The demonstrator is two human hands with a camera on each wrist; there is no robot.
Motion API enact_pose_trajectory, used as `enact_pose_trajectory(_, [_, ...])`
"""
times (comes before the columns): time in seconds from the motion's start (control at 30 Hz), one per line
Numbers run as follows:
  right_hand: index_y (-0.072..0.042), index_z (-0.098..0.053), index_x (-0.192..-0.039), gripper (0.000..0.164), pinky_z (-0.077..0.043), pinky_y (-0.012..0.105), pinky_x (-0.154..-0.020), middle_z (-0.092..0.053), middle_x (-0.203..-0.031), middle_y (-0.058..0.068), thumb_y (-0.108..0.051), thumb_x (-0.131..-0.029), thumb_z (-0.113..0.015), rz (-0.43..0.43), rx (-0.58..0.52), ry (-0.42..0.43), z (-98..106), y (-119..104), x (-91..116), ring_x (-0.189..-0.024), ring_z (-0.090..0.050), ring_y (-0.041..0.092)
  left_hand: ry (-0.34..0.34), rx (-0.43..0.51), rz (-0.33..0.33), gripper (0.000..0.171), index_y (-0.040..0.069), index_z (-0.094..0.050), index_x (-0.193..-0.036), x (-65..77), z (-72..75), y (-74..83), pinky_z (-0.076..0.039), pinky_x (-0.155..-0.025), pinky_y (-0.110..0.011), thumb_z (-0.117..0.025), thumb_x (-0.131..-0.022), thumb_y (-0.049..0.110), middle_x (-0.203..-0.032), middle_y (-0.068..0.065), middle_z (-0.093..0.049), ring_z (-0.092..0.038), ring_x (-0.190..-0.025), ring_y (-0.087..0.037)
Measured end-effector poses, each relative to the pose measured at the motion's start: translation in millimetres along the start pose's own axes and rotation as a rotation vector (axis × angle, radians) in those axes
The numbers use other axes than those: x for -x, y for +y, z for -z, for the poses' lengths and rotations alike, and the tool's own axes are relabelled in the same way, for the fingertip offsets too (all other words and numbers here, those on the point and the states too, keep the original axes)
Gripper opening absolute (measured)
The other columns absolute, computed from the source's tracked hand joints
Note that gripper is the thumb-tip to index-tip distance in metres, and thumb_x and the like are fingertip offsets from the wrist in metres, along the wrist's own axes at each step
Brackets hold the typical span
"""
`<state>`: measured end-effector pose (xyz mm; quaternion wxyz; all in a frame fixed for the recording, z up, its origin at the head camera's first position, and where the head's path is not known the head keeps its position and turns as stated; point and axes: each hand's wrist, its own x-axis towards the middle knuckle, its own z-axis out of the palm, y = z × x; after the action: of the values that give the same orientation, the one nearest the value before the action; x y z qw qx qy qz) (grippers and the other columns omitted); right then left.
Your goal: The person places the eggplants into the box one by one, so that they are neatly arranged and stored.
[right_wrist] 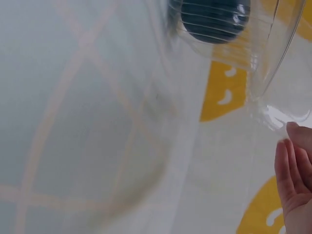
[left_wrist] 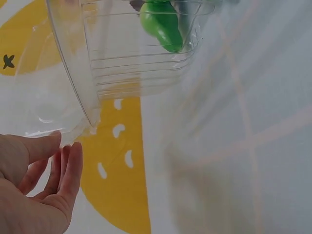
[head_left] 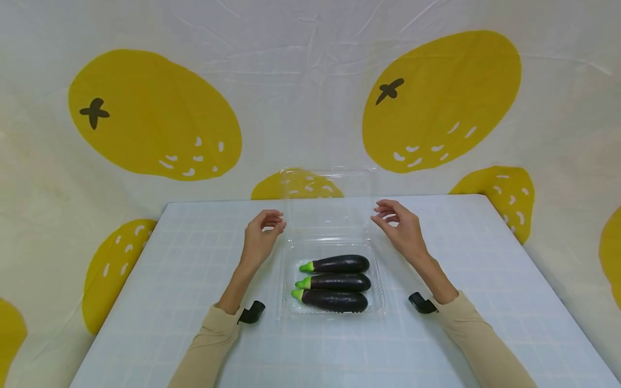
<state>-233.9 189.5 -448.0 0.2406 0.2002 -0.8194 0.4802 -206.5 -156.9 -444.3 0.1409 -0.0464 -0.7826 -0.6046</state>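
Observation:
A clear plastic clamshell container stands on the table with its lid [head_left: 330, 213] raised at the back. Three dark eggplants [head_left: 335, 300] with green stem ends lie side by side in its base [head_left: 383, 307]. My left hand [head_left: 260, 237] pinches the lid's left edge between thumb and fingertips. On the opposite edge, my right hand [head_left: 402, 229] pinches the lid in the same way. The left wrist view shows a green stem end [left_wrist: 163, 27] through the container wall; the right wrist view shows a dark rounded eggplant end [right_wrist: 214, 19].
The table [head_left: 204, 258] has a pale checked cloth. Behind it hangs a white sheet with large yellow fruit prints [head_left: 155, 113]. A black wrist camera [head_left: 252, 312] sits by the left cuff, another [head_left: 422, 303] by the right cuff.

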Motion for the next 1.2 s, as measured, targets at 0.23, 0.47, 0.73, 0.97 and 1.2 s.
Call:
enact_pose_trajectory(0.23, [0.002,-0.066,-0.114,0.034,-0.053,0.012,-0.079,-0.070,-0.103,0.014,0.000,-0.084,-0.083,-0.012,0.018,-0.012,6.1,-8.8,5.1,-0.089,-0.068,0.027,0.025,-0.047,-0.028,0.019,0.000,-0.072,-0.109,6.0,4.1,5.6,-0.053,-0.076,-0.015,-0.078,-0.091,0.004,-0.094,-0.016,-0.068,-0.065,-0.088,-0.025])
enact_pose_trajectory(0.47, [0.001,-0.066,-0.109,0.030,-0.055,0.015,-0.080,-0.067,-0.097,0.010,0.001,-0.084,-0.083,-0.032,0.004,-0.041,11.5,-15.8,8.8,-0.086,-0.065,0.015,0.001,-0.012,-0.002,0.019,0.000,-0.072,-0.109,12.8,7.5,10.3,-0.054,-0.075,-0.016,-0.077,-0.094,0.010,-0.094,-0.018,-0.069,-0.065,-0.086,-0.025])
enact_pose_trajectory(0.73, [-0.003,-0.068,-0.104,0.018,-0.059,0.029,-0.083,-0.069,-0.095,0.005,-0.006,-0.090,-0.080,-0.052,0.010,-0.074,18.0,-22.2,14.8,-0.087,-0.065,0.012,-0.040,0.029,0.057,0.025,-0.004,-0.071,-0.113,19.4,11.7,13.1,-0.056,-0.077,-0.019,-0.074,-0.097,0.014,-0.103,-0.018,-0.071,-0.068,-0.089,-0.024])
enact_pose_trajectory(0.97, [-0.008,-0.070,-0.103,0.012,-0.055,0.020,-0.083,-0.071,-0.093,0.001,-0.010,-0.093,-0.077,-0.059,0.074,-0.120,27.5,-28.6,21.8,-0.084,-0.065,0.013,-0.086,0.063,0.090,0.031,-0.007,-0.069,-0.119,27.0,17.2,16.1,-0.058,-0.084,-0.025,-0.067,-0.102,0.019,-0.110,-0.023,-0.071,-0.071,-0.097,-0.035])
enact_pose_trajectory(1.2, [-0.008,-0.071,-0.105,0.009,-0.053,0.014,-0.082,-0.075,-0.096,0.003,-0.010,-0.096,-0.074,-0.086,0.027,-0.189,36.0,-37.2,28.7,-0.086,-0.068,0.014,-0.100,0.084,0.145,0.044,-0.002,-0.071,-0.122,36.1,22.3,23.1,-0.057,-0.089,-0.026,-0.061,-0.105,0.037,-0.113,-0.023,-0.071,-0.073,-0.090,-0.012])
